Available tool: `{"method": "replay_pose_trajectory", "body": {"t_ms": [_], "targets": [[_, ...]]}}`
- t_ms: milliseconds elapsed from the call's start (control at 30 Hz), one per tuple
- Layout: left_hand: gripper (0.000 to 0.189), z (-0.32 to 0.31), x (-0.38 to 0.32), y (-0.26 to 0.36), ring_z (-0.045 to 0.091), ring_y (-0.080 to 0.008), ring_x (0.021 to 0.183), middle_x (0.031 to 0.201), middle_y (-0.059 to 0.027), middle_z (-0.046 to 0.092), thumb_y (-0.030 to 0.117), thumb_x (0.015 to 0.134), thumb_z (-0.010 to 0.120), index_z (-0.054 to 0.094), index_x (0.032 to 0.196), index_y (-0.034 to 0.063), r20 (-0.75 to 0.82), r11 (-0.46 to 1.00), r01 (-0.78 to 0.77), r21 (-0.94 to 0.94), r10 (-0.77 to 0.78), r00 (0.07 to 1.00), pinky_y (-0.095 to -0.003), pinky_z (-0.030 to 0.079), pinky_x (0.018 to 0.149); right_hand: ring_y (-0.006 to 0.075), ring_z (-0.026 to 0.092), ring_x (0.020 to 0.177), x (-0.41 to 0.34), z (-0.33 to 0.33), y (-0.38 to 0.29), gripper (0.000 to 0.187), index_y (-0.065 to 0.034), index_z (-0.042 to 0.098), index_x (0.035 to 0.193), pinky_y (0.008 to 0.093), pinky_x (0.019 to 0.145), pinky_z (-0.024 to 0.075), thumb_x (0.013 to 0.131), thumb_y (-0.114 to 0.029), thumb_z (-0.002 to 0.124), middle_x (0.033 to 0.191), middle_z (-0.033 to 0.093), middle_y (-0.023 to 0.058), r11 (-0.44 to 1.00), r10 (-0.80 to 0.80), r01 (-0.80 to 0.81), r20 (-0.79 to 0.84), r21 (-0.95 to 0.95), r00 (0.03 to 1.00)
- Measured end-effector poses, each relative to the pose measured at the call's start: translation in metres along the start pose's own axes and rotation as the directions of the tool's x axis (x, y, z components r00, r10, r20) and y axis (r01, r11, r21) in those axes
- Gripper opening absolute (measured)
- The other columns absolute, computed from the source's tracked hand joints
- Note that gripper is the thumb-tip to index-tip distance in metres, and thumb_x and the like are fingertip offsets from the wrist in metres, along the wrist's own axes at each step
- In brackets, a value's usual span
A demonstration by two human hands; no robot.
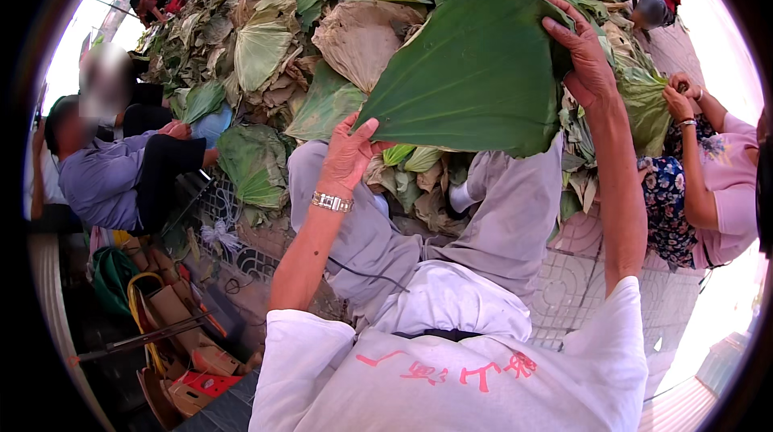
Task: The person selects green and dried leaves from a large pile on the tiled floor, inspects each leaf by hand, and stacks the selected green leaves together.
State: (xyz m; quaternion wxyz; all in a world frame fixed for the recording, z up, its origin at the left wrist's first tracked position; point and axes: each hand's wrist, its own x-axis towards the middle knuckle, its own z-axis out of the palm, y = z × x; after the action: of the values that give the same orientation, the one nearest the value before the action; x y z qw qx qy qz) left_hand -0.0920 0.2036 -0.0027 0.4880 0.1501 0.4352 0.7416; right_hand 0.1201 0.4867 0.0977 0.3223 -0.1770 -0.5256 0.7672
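A large dark green leaf, apparently a lotus leaf (471, 75), is folded into a fan shape and spans the space above my lap. Its narrow tip is pinched between the thumb and fingers of my left hand (350, 151), which has a metal watch (332, 202) at the wrist. At the upper right, my right hand (583, 57) grips the leaf's wide edge, with some fingers hidden behind it. Under and beyond it lie a dry tan leaf (365, 36) and a paler green leaf (326, 103).
A heap of dried leaves (266, 57) fills the ground ahead. On the left sits a person in a purple shirt (105, 172); on the right, a person in pink (734, 190) holds leaves (643, 106). Cardboard boxes (181, 317) and white string (220, 234) lie at the lower left.
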Motion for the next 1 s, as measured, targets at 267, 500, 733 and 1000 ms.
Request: {"method": "replay_pose_trajectory", "body": {"t_ms": [267, 500, 733, 1000], "targets": [[0.026, -0.058, -0.1, 0.057, 0.067, -0.0215, 0.084, 0.101, -0.0119, 0.066, 0.004, 0.083, 0.067, 0.055, 0.105, 0.0072, -0.241, 0.992, -0.091, 0.082, 0.109, 0.965, -0.0389, 0.058, 0.067, 0.0076, 0.059, 0.083, -0.016, 0.021, 0.075, 0.018, -0.0032, 0.062, 0.104, 0.0212, 0.075, 0.0493, 0.086, -0.006, 0.064, 0.093, 0.062, 0.0001, 0.961, 0.192, -0.193, 0.027, 0.198, 0.981], [0.022, -0.13, -0.184, 0.068, 0.067, -0.0214, 0.08, 0.1, -0.0107, 0.065, 0.005, 0.085, 0.064, 0.054, 0.104, 0.0073, -0.442, 0.976, -0.003, 0.219, 0.102, 0.891, -0.0393, 0.059, 0.061, 0.0024, 0.048, 0.071, -0.003, 0.104, 0.18, 0.012, -0.0032, 0.06, 0.096, 0.0187, 0.065, 0.0393, 0.091, -0.014, 0.058, 0.08, 0.056, -0.006, 0.986, 0.156, -0.148, 0.099, -0.079, 0.983], [0.035, -0.101, -0.187, 0.069, 0.054, -0.0232, 0.114, 0.124, -0.0133, 0.057, 0.01, 0.083, 0.065, 0.057, 0.116, -0.0006, -0.095, 0.01, 0.119, 0.993, 0.67, 0.736, -0.0367, 0.043, 0.096, 0.0051, 0.036, 0.056, -0.012, 0.16, 0.26, 0.011, -0.003, 0.057, 0.089, 0.0244, 0.05, 0.0308, 0.088, -0.014, 0.057, 0.062, 0.045, -0.0044, 0.929, 0.145, -0.107, 0.082, -0.354, 0.986], [0.054, -0.049, -0.061, 0.022, 0.036, -0.0355, 0.13, 0.138, -0.0169, 0.042, 0.039, 0.088, 0.058, 0.048, 0.13, 0.0066, 0.275, -0.457, -0.011, 0.889, 0.517, 0.81, -0.0467, 0.028, 0.106, 0.0096, 0.042, 0.055, 0.002, 0.173, 0.258, 0.013, -0.0008, 0.059, 0.09, 0.0277, 0.052, 0.0376, 0.089, -0.014, 0.057, 0.06, 0.049, 0.0016, 0.888, -0.077, 0.089, 0.046, -0.451, 0.996]]}}
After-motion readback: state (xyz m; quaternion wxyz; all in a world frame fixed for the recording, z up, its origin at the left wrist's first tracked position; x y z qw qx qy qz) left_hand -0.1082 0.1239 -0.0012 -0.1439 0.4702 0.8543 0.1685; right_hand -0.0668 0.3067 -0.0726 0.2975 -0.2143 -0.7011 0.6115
